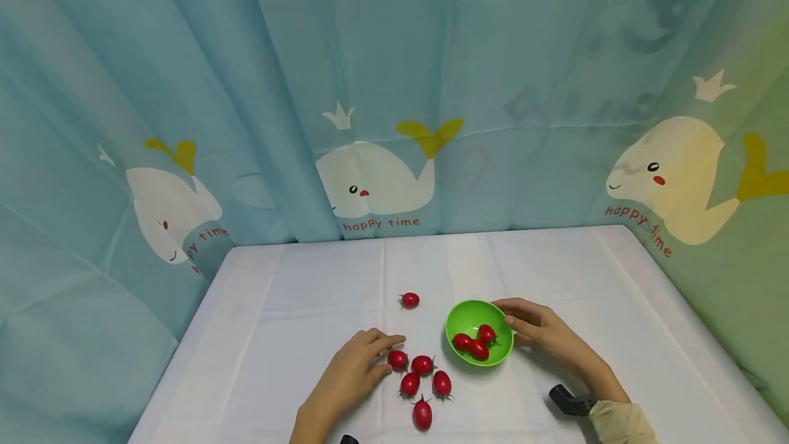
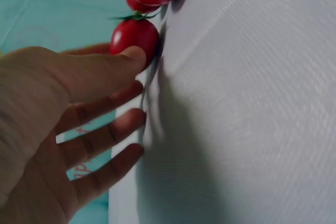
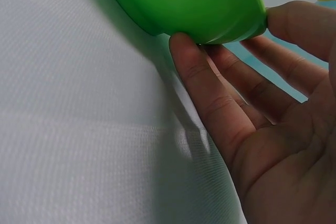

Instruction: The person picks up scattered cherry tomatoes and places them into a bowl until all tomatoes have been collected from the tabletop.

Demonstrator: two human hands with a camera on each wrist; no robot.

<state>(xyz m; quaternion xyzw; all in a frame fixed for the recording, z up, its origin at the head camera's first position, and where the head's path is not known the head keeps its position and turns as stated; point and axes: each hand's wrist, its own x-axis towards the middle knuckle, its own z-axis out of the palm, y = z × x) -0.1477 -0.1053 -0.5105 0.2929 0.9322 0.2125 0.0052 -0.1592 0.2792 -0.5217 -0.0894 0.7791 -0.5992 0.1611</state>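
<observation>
My left hand (image 1: pixel 353 370) has its thumb and index finger about a red cherry tomato (image 1: pixel 398 360) with a green stem. In the left wrist view the thumb tip lies against this cherry tomato (image 2: pixel 126 38), the index finger is partly hidden behind it, and the other fingers are spread. On the right, my right hand (image 1: pixel 548 334) holds a small green bowl (image 1: pixel 457 317) by its side, thumb at the rim. Fingers support the outer wall of the bowl (image 3: pixel 194 3) in the right wrist view. Three cherry tomatoes (image 1: pixel 479 349) lie inside the bowl.
Several more cherry tomatoes (image 1: pixel 422 414) lie on the white tablecloth (image 1: pixel 308 307) between the left hand and the bowl. One cherry tomato (image 1: pixel 409 300) sits apart, farther back. A blue curtain (image 1: pixel 524 177) with whale prints hangs behind the table.
</observation>
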